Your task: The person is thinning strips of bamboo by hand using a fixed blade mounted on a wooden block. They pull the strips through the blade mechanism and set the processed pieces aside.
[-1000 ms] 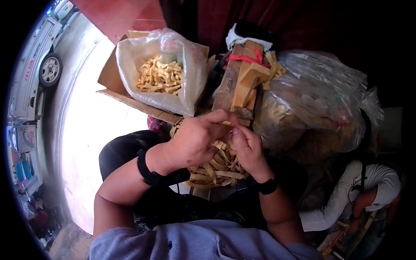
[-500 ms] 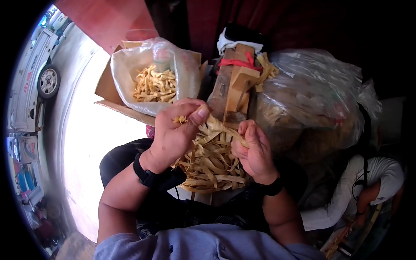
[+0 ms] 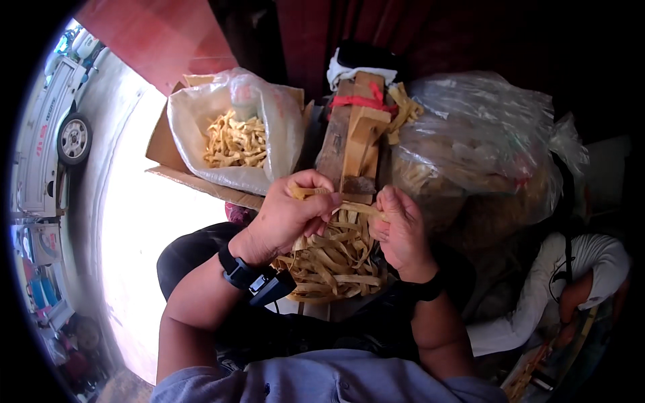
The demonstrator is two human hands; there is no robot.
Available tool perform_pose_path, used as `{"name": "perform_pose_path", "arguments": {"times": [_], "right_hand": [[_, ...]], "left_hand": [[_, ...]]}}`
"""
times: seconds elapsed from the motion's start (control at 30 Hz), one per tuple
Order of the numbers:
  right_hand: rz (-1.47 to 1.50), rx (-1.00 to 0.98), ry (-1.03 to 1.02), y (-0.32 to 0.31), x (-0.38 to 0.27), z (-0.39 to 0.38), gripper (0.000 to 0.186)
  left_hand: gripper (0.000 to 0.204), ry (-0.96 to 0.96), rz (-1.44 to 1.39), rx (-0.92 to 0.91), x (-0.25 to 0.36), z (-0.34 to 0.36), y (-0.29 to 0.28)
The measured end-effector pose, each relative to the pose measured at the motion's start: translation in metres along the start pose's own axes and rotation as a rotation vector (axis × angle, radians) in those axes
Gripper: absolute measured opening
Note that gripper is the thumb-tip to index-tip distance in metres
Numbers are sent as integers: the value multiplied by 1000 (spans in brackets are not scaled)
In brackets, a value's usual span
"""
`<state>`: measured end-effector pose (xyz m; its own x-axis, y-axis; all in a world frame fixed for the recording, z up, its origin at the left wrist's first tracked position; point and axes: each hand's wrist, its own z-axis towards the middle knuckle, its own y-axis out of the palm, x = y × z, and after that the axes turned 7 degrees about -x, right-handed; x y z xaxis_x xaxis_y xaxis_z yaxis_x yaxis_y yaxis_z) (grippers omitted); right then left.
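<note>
A flat, pale tan strip of dried, leathery-looking material stretches between my two hands, above my lap. My left hand is closed on its left part, and a bit of tan material shows over the curled fingers. Thumb and fingers of my right hand pinch the other end. Below the hands lies a heap of similar loose strips, partly hidden by my left hand and wrist. Just beyond my hands rises a wooden bench-like piece with a red cloth tie around it.
Far left, a cardboard box lined with a white plastic bag holds short, knotted-looking tan pieces. A large clear plastic bag bulges at the right. Another person's white sleeve shows at lower right. A vehicle stands outside, far left.
The strip was bunched and slanting between my hands; now it runs nearly level and straighter. My left hand has turned and lowered slightly, still holding it. My right hand keeps its pinch.
</note>
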<state>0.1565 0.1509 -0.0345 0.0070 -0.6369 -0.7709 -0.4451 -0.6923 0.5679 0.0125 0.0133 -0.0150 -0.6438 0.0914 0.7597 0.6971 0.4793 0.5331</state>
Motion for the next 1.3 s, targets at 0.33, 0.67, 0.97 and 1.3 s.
{"name": "perform_pose_path", "arguments": {"times": [0.33,0.67,0.97,1.3], "right_hand": [[-580,229,-281,-37,3,47,15],[-739,172,-389,-38,11,51,19],[-596,-358,97,-16,81,33,33],[-1394,-544,411,-74,211,41,38]], "left_hand": [[18,43,464,154,-2,46,5],[27,211,724,149,-25,54,-25],[23,261,520,260,39,12,-59],[59,300,1150,818,38,42,-169]]}}
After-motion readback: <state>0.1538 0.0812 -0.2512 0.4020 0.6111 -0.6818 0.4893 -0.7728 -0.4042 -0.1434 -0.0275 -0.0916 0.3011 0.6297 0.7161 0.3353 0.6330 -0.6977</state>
